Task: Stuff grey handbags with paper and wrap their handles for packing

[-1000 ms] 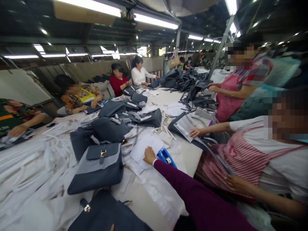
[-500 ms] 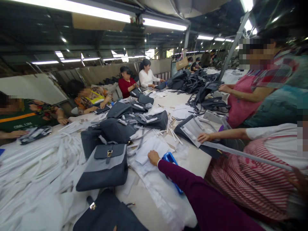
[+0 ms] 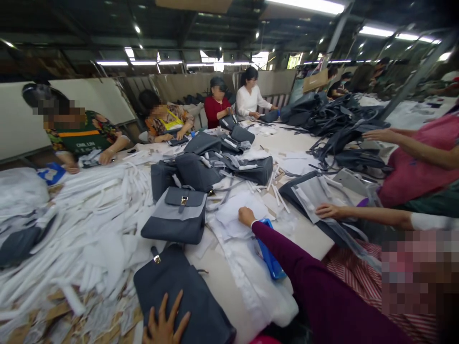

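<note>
My left hand [image 3: 167,321] lies with its fingers spread on a dark navy bag [image 3: 186,291] at the near edge of the table. That bag lies flat, with a gold-coloured clasp near its upper left corner. Out at the end of a purple sleeve, my right hand [image 3: 246,216] is closed, its fingers curled at the edge of a pile of thin white sheets [image 3: 233,205]. A blue plastic tray [image 3: 270,258] sits partly beneath my right forearm. Beyond my left hand rests a navy and grey bag [image 3: 177,217] with a gold buckle on its flap.
White strips and stuffing [image 3: 93,229] heap up on the left. More navy bags [image 3: 197,169] are stacked mid-table, and others [image 3: 333,114] pile at the far right. At right, a co-worker's hand [image 3: 330,211] rests on a bag; several people work around the table.
The view has swung left and things appear further right. My left hand has come into view, spread on the near bag. My right hand stays at the white sheets.
</note>
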A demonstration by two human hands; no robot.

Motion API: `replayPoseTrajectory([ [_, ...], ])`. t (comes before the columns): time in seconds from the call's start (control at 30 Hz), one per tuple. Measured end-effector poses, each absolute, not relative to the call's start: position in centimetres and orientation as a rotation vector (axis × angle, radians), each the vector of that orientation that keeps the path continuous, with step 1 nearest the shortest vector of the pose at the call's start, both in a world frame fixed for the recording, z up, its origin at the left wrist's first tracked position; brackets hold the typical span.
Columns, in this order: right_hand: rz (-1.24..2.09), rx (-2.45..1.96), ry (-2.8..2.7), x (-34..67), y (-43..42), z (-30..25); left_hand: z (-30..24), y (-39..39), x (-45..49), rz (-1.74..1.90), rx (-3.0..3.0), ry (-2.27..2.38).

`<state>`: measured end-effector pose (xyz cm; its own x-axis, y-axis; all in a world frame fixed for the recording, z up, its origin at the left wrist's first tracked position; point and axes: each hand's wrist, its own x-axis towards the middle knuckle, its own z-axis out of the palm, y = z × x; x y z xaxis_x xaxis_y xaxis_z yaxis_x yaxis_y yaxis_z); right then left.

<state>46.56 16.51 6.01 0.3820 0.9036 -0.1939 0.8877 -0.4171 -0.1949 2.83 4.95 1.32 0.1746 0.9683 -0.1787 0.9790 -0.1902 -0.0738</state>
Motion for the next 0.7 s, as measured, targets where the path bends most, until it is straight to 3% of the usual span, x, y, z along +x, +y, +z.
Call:
replayPoseTrajectory([
  [0.3,0.443,-2.596,-1.417,49.5,17.0,7.6,2.1,4.7,3.0,-0.356,2.342,1.946],
  [0.7,0.317,-2.589,-1.532,51.7,17.9,13.9,4.8,4.6,3.9,-0.422,2.252,1.923],
])
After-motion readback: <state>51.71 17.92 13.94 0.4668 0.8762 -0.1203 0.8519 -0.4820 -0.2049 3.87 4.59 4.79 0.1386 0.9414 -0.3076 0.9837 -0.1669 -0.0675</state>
